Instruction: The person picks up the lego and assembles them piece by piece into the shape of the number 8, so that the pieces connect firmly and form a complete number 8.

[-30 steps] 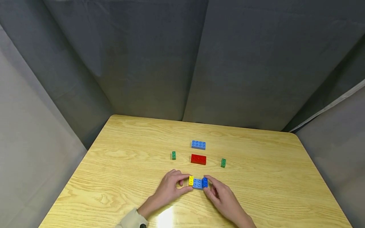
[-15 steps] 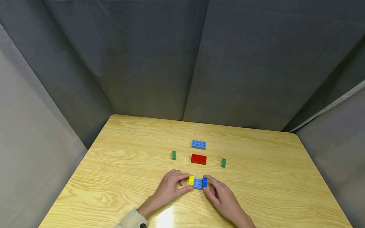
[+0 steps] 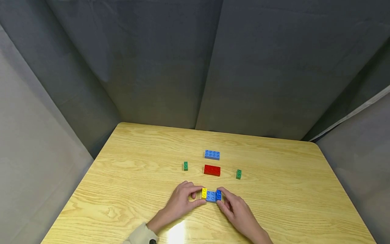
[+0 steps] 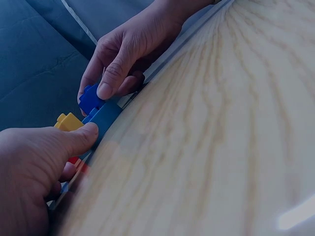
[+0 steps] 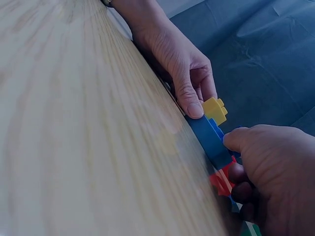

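Note:
Near the front of the table, in the head view, a light blue building brick [image 3: 211, 196] lies lengthwise between the two hands. On its left end sits a small yellow brick [image 3: 204, 193]. My left hand [image 3: 182, 199] grips that end between thumb and index finger, the thumb pressed to the light blue brick's near side. At the right end my right hand [image 3: 236, 208] pinches a small dark blue brick [image 3: 218, 195]. The left wrist view shows this dark blue brick [image 4: 90, 98] slightly tilted over the light blue one [image 4: 106, 118].
Beyond the hands lies a red brick [image 3: 212, 170], and farther back another light blue brick [image 3: 212, 155]. Small green bricks stand at left [image 3: 186, 166] and right [image 3: 238, 174]. Grey curtains [image 3: 158, 67] surround the wooden table [image 3: 122, 183].
The right hand and the dark blue brick have shifted very slightly left. The left hand and the other bricks stay where they were.

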The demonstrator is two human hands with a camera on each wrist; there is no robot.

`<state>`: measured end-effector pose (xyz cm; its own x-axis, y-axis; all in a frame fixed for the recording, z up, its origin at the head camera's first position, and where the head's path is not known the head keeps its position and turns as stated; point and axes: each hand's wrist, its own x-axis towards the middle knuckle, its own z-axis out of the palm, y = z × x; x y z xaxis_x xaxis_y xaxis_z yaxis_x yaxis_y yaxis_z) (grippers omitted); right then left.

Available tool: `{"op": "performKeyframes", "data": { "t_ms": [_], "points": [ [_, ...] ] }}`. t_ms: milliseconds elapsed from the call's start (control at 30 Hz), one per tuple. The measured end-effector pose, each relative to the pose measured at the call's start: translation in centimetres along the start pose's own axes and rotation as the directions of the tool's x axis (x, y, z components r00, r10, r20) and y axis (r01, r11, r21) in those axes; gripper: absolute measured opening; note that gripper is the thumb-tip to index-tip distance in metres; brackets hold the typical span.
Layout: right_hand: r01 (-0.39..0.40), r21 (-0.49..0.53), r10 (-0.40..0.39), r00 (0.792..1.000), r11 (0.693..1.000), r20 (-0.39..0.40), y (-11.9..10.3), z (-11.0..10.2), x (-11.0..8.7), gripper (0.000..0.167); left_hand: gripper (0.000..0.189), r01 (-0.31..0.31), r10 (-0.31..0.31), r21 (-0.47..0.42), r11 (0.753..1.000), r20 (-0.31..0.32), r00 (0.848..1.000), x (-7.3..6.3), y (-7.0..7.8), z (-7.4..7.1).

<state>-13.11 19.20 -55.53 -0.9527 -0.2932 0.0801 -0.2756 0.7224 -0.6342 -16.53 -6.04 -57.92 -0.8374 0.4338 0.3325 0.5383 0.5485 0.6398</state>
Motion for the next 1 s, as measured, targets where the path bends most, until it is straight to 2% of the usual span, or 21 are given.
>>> {"op": "performKeyframes", "data": {
  "t_ms": [333,1000],
  "points": [
    [-0.014,-0.024,0.014,1.000,1.000,-0.004,-0.11,0.04,0.07,0.038,0.049,0.041,-0.041,-0.004,0.999,0.027,0.999,0.03,0.18,-0.09],
    [-0.025,-0.068,0.027,0.999,0.997,0.023,-0.23,-0.10,0.09,0.046,0.049,0.039,-0.039,-0.013,0.999,0.019,0.999,0.01,0.30,-0.16]
  ]
}}
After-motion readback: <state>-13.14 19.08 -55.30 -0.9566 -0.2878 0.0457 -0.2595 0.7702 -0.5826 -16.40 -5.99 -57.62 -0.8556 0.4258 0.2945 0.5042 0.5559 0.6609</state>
